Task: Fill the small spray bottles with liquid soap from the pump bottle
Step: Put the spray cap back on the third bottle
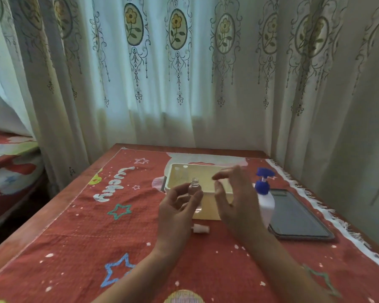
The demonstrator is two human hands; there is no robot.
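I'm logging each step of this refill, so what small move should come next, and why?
Probably bring the right hand to the pump bottle and move its nozzle over the small bottle. The left hand holds it upright and uncapped, its spray cap lying on the cloth.

Dim, cool daylight seeps through the curtain (153,73); the right hand (232,200) is motion-blurred, and the edges bow.

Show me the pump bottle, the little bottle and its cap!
Pump bottle (266,204): head view, on its white body.
Little bottle (194,189): head view, on its clear glass side, held in the left hand (177,206).
Cap (200,228): head view, on its middle, lying on the cloth.
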